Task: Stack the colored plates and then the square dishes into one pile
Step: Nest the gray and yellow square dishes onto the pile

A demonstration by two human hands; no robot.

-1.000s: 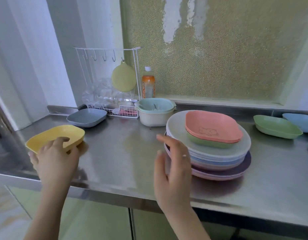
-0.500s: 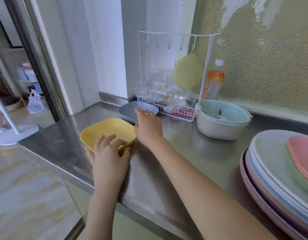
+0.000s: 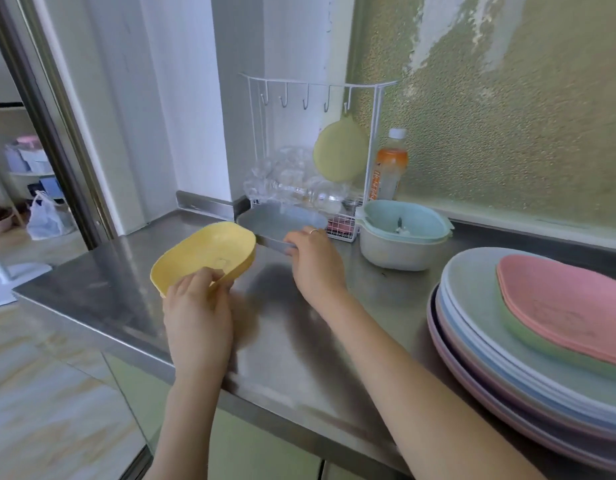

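My left hand (image 3: pixel 198 308) grips the near rim of a yellow square dish (image 3: pixel 204 254), which is lifted and tilted above the steel counter (image 3: pixel 292 341). Further back, my right hand (image 3: pixel 315 259) holds the near edge of a grey-blue square dish (image 3: pixel 282 221), raised at a tilt in front of the rack. At the right edge stands a pile of several round coloured plates (image 3: pixel 472 341). On top of it lie a green square dish (image 3: pixel 541 344) and a pink square dish (image 3: pixel 559 299) nested together.
A white wire rack (image 3: pixel 320 98) with hooks and a hanging yellow-green pad stands at the back. An orange drink bottle (image 3: pixel 389 168) and a teal-and-cream bowl (image 3: pixel 403 237) sit beside it. The counter's front edge runs diagonally; floor lies left.
The view has swung left. My left hand has lifted the yellow dish off the counter. My right hand has reached across, taken hold of the grey-blue dish and tilted it up.
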